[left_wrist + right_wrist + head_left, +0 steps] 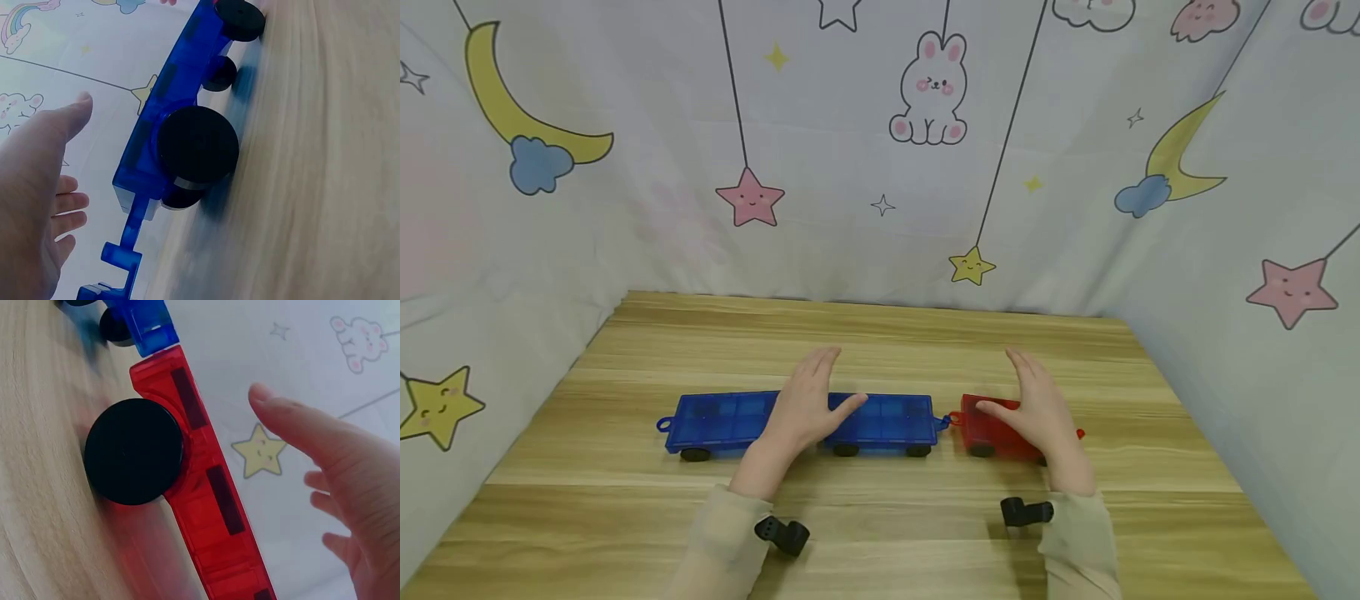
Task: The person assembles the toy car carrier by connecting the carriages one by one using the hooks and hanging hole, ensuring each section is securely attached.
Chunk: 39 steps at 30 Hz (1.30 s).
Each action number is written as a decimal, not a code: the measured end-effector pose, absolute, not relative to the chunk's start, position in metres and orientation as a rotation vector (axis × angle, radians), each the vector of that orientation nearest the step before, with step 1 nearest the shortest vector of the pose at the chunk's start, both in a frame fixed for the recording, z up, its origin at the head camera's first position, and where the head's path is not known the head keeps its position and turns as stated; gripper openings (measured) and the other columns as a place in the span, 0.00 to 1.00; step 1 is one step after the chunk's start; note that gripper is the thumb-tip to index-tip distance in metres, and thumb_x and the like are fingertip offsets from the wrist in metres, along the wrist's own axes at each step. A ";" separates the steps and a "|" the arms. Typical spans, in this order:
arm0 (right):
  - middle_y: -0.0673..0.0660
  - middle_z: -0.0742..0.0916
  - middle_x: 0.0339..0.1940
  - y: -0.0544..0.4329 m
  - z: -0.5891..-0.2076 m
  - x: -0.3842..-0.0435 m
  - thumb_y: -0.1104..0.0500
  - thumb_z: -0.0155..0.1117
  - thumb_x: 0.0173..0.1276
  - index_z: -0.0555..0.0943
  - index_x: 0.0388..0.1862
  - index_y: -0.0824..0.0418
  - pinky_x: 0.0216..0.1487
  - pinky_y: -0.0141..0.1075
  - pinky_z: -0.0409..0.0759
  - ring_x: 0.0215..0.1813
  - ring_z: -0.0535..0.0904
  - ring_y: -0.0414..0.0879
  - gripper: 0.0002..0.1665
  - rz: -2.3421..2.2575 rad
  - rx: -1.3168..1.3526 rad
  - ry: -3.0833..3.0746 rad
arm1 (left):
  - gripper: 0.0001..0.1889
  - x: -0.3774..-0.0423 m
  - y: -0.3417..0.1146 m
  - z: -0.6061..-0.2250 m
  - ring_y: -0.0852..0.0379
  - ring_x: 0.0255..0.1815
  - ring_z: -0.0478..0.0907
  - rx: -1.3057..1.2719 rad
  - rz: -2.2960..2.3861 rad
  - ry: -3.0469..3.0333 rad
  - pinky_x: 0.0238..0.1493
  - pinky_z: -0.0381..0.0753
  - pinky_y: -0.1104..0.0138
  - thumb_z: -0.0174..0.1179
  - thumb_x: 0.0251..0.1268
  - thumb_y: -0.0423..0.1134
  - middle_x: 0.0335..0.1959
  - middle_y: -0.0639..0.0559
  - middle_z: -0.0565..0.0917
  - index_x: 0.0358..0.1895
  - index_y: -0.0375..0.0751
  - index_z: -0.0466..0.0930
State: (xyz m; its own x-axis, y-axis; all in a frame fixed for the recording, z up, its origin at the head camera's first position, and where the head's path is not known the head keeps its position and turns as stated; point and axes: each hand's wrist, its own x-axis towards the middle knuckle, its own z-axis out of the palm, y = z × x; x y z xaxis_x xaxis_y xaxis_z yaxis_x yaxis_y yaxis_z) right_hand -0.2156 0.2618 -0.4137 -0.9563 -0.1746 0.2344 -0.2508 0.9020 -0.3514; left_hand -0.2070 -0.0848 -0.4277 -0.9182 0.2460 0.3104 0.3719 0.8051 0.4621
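Note:
Three see-through toy train cars with black wheels stand in a row on the wooden table. One blue car [722, 423] is at the left, another blue car [891, 421] in the middle, and a red car [988, 429] at the right. My left hand [805, 408] is over the junction of the two blue cars and hides it, thumb apart from the straight fingers. Over the red car, my right hand [1039, 410] covers part of its right half, fingers extended and thumb spread. Neither hand grips anything. In the left wrist view, a blue hitch [130, 231] sticks out from a blue car.
A wood-grain table [880, 533] lies under the cars. White fabric [850, 150] printed with stars, moons and a rabbit rises behind it and at both sides. Black wrist cameras [784, 535] sit on the sleeves.

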 end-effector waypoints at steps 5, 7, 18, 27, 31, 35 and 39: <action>0.69 0.67 0.74 0.265 -0.413 -0.213 0.41 0.74 0.55 0.60 0.75 0.67 0.70 0.64 0.62 0.74 0.60 0.67 0.57 0.614 0.350 -2.890 | 0.47 -0.205 -0.084 -0.428 0.38 0.76 0.58 -0.495 -0.865 -2.802 0.72 0.61 0.42 0.62 0.60 0.62 0.74 0.38 0.63 0.76 0.38 0.56; 0.69 0.68 0.73 0.266 -0.413 -0.213 0.42 0.75 0.55 0.61 0.75 0.67 0.69 0.64 0.62 0.73 0.61 0.67 0.57 0.638 0.363 -2.897 | 0.48 -0.205 -0.084 -0.428 0.39 0.75 0.59 -0.499 -0.891 -2.823 0.71 0.62 0.43 0.63 0.59 0.63 0.74 0.39 0.63 0.76 0.39 0.57; 0.68 0.70 0.72 0.269 -0.415 -0.209 0.41 0.77 0.53 0.63 0.74 0.65 0.68 0.63 0.65 0.73 0.63 0.66 0.56 0.778 0.410 -2.968 | 0.50 -0.205 -0.081 -0.429 0.40 0.73 0.64 -0.566 -0.938 -2.937 0.68 0.68 0.44 0.66 0.52 0.67 0.72 0.42 0.68 0.73 0.41 0.63; 0.66 0.72 0.70 0.268 -0.419 -0.210 0.41 0.79 0.50 0.67 0.71 0.65 0.67 0.63 0.66 0.71 0.65 0.65 0.55 0.882 0.452 -2.993 | 0.53 -0.206 -0.081 -0.432 0.42 0.73 0.64 -0.640 -0.952 -2.974 0.68 0.68 0.43 0.71 0.44 0.68 0.72 0.44 0.69 0.72 0.43 0.65; 0.66 0.73 0.70 0.268 -0.422 -0.210 0.42 0.80 0.49 0.68 0.71 0.64 0.66 0.63 0.67 0.71 0.66 0.65 0.55 0.910 0.472 -3.010 | 0.54 -0.206 -0.081 -0.432 0.42 0.73 0.64 -0.671 -0.951 -2.987 0.69 0.67 0.45 0.72 0.41 0.67 0.72 0.44 0.69 0.72 0.42 0.65; 0.65 0.74 0.70 0.268 -0.423 -0.211 0.43 0.81 0.48 0.68 0.71 0.64 0.66 0.64 0.67 0.71 0.65 0.66 0.55 0.958 0.503 -3.026 | 0.54 -0.206 -0.081 -0.432 0.43 0.73 0.65 -0.709 -0.948 -2.992 0.69 0.68 0.46 0.74 0.41 0.66 0.71 0.44 0.69 0.72 0.41 0.65; 0.65 0.76 0.68 0.268 -0.424 -0.212 0.45 0.82 0.47 0.69 0.70 0.65 0.65 0.62 0.68 0.69 0.68 0.64 0.55 1.034 0.559 -3.026 | 0.54 -0.205 -0.081 -0.432 0.43 0.73 0.65 -0.727 -0.957 -2.998 0.69 0.67 0.46 0.75 0.41 0.64 0.71 0.43 0.70 0.72 0.40 0.65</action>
